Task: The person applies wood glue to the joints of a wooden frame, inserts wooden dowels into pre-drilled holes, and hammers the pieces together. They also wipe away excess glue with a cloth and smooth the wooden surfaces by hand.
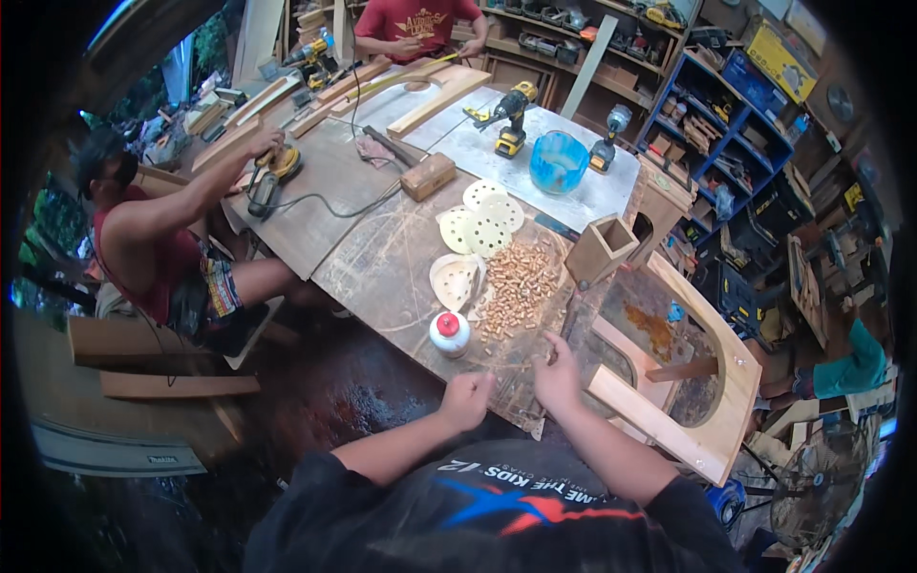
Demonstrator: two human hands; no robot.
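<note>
My left hand (467,400) is closed in a fist at the near edge of the worktable (382,286). Whatever it may hold is hidden. Close by on the right, my right hand (557,374) has its fingers curled, thumb near the index finger; anything between them is too small to name. Just beyond both hands lies a heap of short wooden dowels (521,286). A white bottle with a red cap (449,333) stands upright left of the heap, in front of my left hand. Pale round sanding discs with holes (490,227) lie behind the dowels.
Rightward rests a wooden frame with an oval opening (724,430). A wooden box (601,250), mallet (428,177), blue bucket (559,162) and cordless drill (513,119) stand farther back. At left a co-worker holds a sander (277,170); another stands behind a tape measure (406,78).
</note>
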